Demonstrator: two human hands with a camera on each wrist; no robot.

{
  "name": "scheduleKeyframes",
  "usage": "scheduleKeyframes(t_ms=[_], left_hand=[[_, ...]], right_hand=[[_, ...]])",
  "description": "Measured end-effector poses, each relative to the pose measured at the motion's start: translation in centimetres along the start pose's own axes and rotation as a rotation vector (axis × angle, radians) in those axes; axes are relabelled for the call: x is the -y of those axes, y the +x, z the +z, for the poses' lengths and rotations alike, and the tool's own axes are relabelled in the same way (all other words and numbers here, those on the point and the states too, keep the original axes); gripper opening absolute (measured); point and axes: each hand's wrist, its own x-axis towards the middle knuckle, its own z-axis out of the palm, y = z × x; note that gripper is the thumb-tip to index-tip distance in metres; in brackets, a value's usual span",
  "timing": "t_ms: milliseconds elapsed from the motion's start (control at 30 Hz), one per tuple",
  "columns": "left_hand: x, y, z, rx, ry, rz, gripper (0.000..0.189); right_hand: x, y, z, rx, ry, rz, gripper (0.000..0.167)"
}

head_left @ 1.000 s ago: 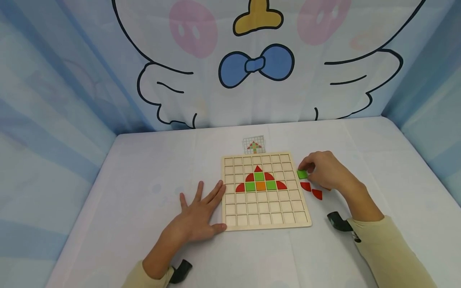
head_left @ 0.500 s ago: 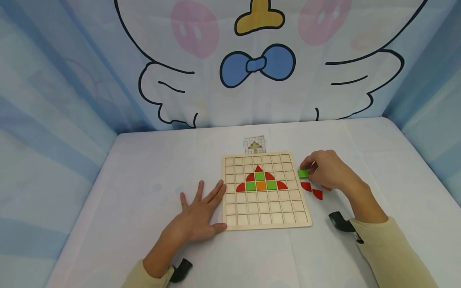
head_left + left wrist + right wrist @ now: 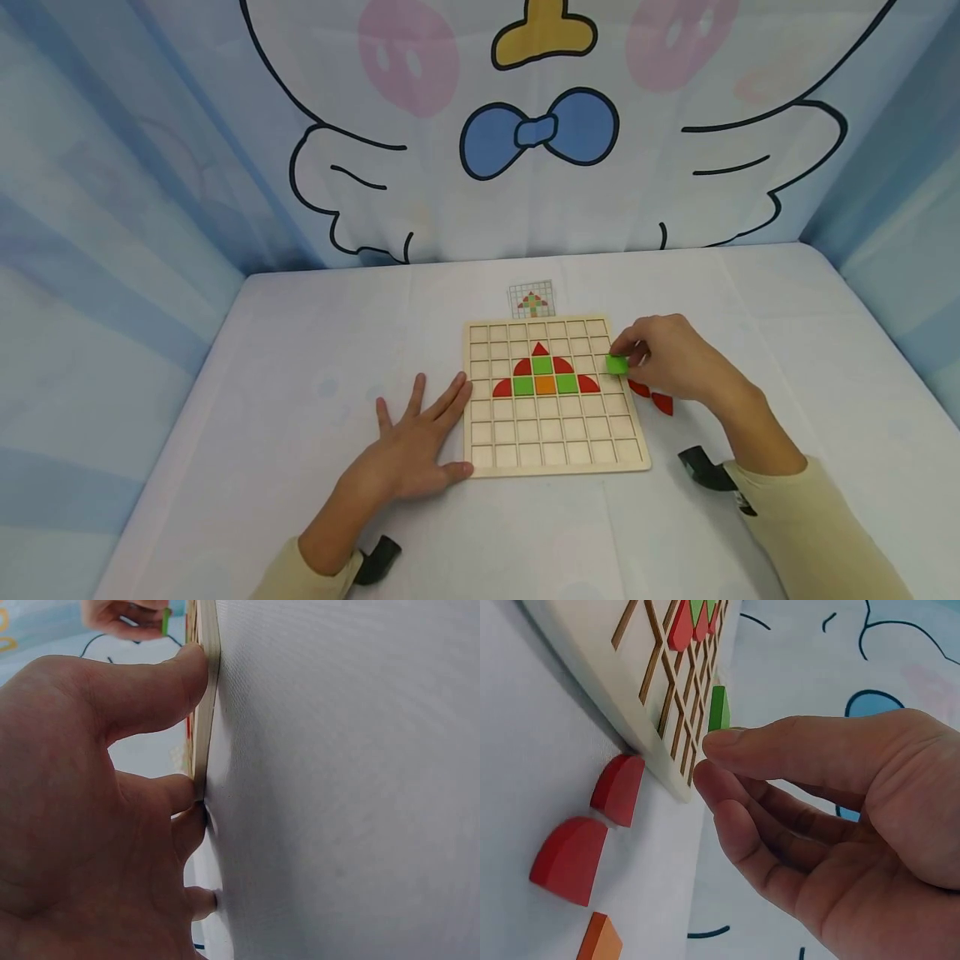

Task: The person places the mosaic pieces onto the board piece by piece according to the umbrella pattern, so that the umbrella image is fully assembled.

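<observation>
My right hand [image 3: 671, 357] pinches a green square tile [image 3: 617, 365] between thumb and fingertips, over the right edge of a wooden grid board [image 3: 551, 433]. In the right wrist view the green tile [image 3: 718, 709] stands out past the thumb tip. My left hand [image 3: 408, 457] lies with spread fingers at the board's left edge; in the left wrist view its thumb [image 3: 191, 671] touches the rim. Set in the grid are a red triangle [image 3: 538, 350], red quarter-round tiles [image 3: 588, 384], green squares [image 3: 522, 386] and an orange square [image 3: 545, 385].
Two loose red quarter-round tiles [image 3: 570, 859] and an orange tile [image 3: 600, 939] lie on the white cloth right of the board. A small pattern card [image 3: 532, 300] with a similar figure lies behind the board. A cartoon-printed curtain [image 3: 540, 200] stands behind the table.
My right hand has lifted the green tile from beside the board and carried it slightly left, over the board's right edge. The left hand stays in place.
</observation>
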Motion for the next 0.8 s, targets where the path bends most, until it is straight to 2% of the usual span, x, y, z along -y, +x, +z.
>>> scheduleKeyframes(t_ms=[367, 633, 800], left_hand=[[-0.1, 0.0, 0.0, 0.005, 0.010, -0.007, 0.100], [-0.2, -0.1, -0.1, -0.002, 0.002, -0.005, 0.100], [-0.1, -0.1, -0.1, -0.001, 0.001, -0.002, 0.100]], right_hand=[[1.6, 0.0, 1.5, 0.061, 0.022, -0.065, 0.024], [2.8, -0.1, 2.9, 0.079, 0.043, -0.168, 0.025], [3.8, -0.2, 3.8, 0.099, 0.039, -0.196, 0.021]])
